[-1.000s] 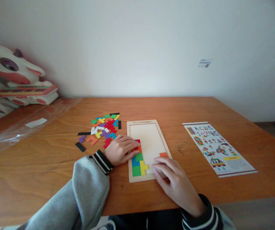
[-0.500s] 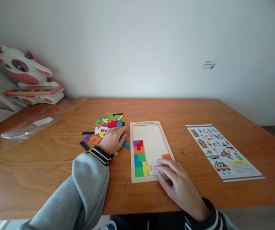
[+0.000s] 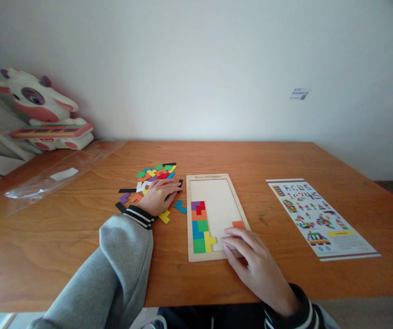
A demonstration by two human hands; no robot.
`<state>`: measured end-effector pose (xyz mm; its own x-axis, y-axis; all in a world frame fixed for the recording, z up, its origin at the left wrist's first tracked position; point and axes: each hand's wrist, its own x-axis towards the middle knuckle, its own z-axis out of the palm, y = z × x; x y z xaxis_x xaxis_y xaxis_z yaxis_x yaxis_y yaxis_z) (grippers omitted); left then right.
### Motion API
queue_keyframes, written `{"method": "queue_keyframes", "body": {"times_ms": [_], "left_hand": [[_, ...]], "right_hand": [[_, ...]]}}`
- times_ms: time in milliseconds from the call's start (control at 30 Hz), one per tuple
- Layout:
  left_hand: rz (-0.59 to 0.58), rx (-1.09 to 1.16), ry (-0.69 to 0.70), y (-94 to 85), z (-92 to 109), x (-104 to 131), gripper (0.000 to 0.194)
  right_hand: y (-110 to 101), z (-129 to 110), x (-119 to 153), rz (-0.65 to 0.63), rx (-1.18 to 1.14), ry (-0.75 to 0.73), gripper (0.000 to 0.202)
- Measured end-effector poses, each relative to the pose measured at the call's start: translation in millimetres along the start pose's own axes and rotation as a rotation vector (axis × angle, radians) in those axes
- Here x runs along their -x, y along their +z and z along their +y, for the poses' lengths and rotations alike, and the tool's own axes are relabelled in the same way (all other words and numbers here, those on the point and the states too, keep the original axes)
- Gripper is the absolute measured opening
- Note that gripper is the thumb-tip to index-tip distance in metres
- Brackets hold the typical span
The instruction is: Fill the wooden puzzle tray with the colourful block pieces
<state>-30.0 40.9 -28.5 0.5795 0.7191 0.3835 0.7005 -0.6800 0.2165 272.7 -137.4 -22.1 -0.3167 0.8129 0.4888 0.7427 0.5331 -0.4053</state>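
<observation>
My left hand lies palm down over a loose pile of coloured flat puzzle pieces, fingers stretched out to the right. Its fingertips touch a black bar piece; what lies under the palm is hidden. Close by are a blue piece and a yellow piece. My right hand rests, fingers loosely apart, over the lower right corner of the wooden puzzle board, partly covering an orange piece. Purple, red, orange, blue, green and yellow pieces fill a column along the board's left side.
A printed pattern sheet lies right of the board. On the left are a clear plastic bag and a cow-shaped toy keyboard. A wall stands behind the table.
My left hand has shifted slightly left and up, uncovering more of the yellow piece. The black bar has moved right and tilted at its fingertips. My right hand has stayed put.
</observation>
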Motion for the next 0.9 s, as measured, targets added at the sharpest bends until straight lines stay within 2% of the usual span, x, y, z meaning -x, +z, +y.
{"method": "queue_keyframes", "body": {"times_ms": [233,333,433,533,633,900], "left_hand": [[0.022,0.111,0.103,-1.9,-0.5,-2.7,0.025],[0.033,0.086,0.053,-0.6,2.2,-3.5,0.031],[-0.041,0.057,-0.039,1.3,5.5,-3.2,0.043],[-0.097,0.068,-0.099,2.2,7.2,-2.5,0.039],[-0.064,0.076,-0.115,1.8,7.2,-2.3,0.035],[0.068,0.226,-0.215,5.8,11.8,-11.0,0.043]], "right_hand": [[1.1,0.5,0.8,0.011,-0.004,-0.002,0.018],[1.3,0.1,0.9,0.01,-0.002,0.003,0.018],[0.9,-0.4,0.6,0.008,0.001,-0.005,0.018],[0.4,-0.6,-0.1,0.02,-0.002,-0.012,0.018],[0.2,-0.7,-0.4,0.024,-0.001,-0.008,0.018],[0.1,-1.7,-1.1,0.024,-0.001,-0.017,0.018]]}}
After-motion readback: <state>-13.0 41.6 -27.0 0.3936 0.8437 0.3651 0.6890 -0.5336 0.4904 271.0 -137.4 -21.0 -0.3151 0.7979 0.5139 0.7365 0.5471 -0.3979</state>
